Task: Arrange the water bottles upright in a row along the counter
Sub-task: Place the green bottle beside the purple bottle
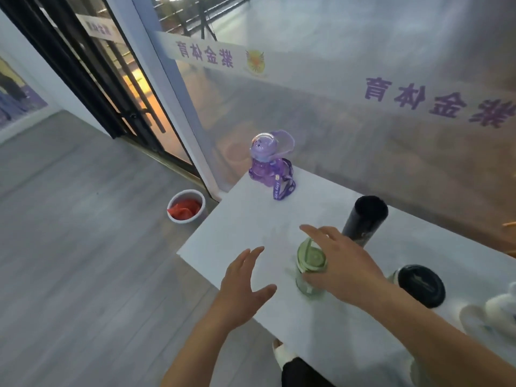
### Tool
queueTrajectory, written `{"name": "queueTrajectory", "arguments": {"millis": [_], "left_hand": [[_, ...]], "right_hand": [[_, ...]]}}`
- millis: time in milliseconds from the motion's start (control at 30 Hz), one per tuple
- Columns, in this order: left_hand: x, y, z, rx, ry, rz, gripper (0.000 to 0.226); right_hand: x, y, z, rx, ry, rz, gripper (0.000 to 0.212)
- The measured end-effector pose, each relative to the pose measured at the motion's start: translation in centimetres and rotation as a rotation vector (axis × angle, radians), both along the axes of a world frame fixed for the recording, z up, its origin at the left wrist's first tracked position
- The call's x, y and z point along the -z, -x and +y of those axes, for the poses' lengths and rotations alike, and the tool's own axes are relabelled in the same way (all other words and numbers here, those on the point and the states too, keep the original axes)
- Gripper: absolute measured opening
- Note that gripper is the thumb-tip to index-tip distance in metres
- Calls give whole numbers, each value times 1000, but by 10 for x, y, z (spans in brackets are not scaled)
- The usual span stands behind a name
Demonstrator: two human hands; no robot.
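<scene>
A small clear bottle with a green lid (pixel 310 258) stands upright near the front of the white counter (pixel 251 219). My right hand (pixel 343 261) wraps around it from the right, fingers over the lid. My left hand (pixel 243 280) hovers open just left of it, over the counter's front corner, holding nothing. A purple bottle (pixel 268 166) with a strap stands upright at the far left corner. A tall black bottle (pixel 364 219) stands behind my right hand. A clear bottle with a black lid (pixel 420 284) is at the right, and a white bottle (pixel 499 305) is cut off at the frame's edge.
A frosted glass wall (pixel 363 107) runs along the counter's far side. On the grey floor left of the counter sits a white bucket (pixel 186 205) holding something red. A glass door with a black frame (pixel 92 79) is further left. My foot (pixel 282 356) shows below the counter's edge.
</scene>
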State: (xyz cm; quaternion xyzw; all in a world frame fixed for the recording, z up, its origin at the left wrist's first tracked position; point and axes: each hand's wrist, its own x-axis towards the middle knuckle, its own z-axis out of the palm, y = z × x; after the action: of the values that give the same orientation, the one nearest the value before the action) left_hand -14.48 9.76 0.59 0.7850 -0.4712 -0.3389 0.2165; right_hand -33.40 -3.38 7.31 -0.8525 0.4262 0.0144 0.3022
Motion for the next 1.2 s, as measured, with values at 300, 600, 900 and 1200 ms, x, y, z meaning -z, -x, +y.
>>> {"name": "queueTrajectory", "arguments": {"millis": [300,600,900,1200], "left_hand": [[27,-67,-73,165,-83,-85,79],[66,-146,-153,370,-282,-219,82],[97,-191,-190,453,-341,-241,83],[120,-206,-182,510,-387,-246,82]], "right_hand": [[1,-21,-25,29,-38,101,66],[-29,-89,-89,287,45,125,66],[-11,-161,-177,454,96,187,60],[-14,-186,-215,484,48,124,59]]}}
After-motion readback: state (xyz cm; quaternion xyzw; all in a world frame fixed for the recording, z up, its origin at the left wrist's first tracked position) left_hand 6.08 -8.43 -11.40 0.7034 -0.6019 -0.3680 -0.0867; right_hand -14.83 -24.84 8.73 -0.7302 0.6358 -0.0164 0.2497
